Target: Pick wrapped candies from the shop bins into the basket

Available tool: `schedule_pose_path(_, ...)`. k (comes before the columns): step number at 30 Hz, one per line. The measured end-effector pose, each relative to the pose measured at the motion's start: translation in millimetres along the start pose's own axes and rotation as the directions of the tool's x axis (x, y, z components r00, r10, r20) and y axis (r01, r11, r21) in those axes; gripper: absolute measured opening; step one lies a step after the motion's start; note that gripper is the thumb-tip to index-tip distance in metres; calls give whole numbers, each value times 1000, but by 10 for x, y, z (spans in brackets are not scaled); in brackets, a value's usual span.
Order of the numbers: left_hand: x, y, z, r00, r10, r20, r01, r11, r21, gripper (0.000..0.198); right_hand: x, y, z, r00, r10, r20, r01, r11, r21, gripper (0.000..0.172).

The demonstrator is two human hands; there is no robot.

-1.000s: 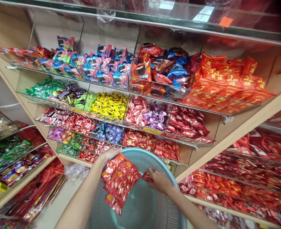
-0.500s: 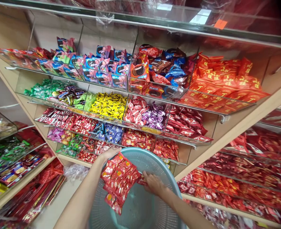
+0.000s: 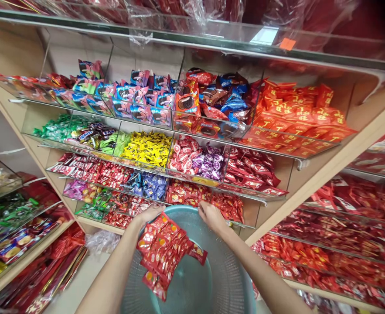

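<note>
My left hand (image 3: 151,213) is closed over the far left rim of a blue-green plastic basket (image 3: 231,279). Inside, a cluster of red candy packets (image 3: 162,248) with orange and pale round prints lies along the left side. One single red packet (image 3: 198,253) sticks out at the cluster's right. At the far rim, my right hand (image 3: 212,214) has its fingers curled together, close to the red packets (image 3: 187,192) in a lower shelf compartment. Whether its fingertips hold anything is hidden.
Clear-fronted shelves hold yellow-wrapped candies (image 3: 148,148), blue cookie packs (image 3: 140,98) and orange-red packets (image 3: 297,113). A slanted wooden side panel (image 3: 313,174) stands at the right. Further red packets (image 3: 329,231) fill the neighbouring shelves. A clear plastic bag (image 3: 102,241) lies at lower left.
My right hand has let go of a red packet in the basket and moved up to the far rim by the shelf. My left hand stays on the rim.
</note>
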State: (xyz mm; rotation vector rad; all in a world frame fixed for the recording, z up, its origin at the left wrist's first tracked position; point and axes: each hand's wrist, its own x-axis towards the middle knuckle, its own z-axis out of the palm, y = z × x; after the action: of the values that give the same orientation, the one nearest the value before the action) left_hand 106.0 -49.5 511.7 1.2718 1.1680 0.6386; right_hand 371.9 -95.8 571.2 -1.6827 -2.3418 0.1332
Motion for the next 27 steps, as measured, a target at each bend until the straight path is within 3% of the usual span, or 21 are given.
schedule_pose_path(5, 9, -13, 4, 1000, 7, 23, -6, 999, -37, 55, 452, -88, 79, 991, -127, -31, 128, 990, 51, 18)
schedule_pose_path(10, -69, 64, 39, 999, 11, 35, -8, 998, -70, 54, 810, -315, 161, 951, -308, 30, 307, 951, 24, 21)
schedule_pose_path(16, -160, 158, 75, 999, -5, 48, 9, 997, -71, 54, 1044, -494, 257, 954, -241, 177, 256, 965, -66, 37)
schedule_pose_path(27, -76, 61, 45, 996, 72, 48, -69, 996, -61, 48, 1091, -527, 303, 972, -118, 205, 151, 977, -152, 43)
